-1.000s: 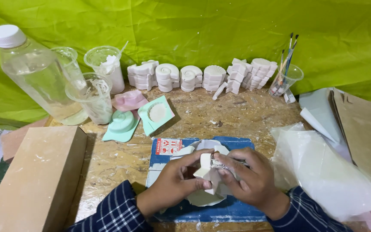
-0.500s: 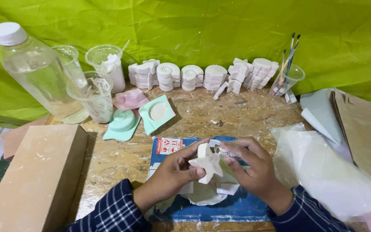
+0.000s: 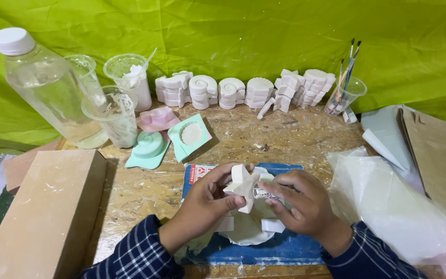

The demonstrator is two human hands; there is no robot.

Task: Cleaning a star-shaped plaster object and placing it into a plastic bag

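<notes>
We hold one white star cast in both grips, left hand and right hand, over the blue mat; three clear cups stand on the chipboard bench before a green backdrop.

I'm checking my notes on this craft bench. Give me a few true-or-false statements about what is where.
1. Both hands, left hand and right hand, hold a white star-shaped cast. True.
2. The big clear bottle has a blue cap. False: its cap is white.
3. Paintbrushes stand in a clear cup at the back right. True.
4. The row of white casts lies on the blue mat. False: it stands at the back, against the green cloth.
</notes>
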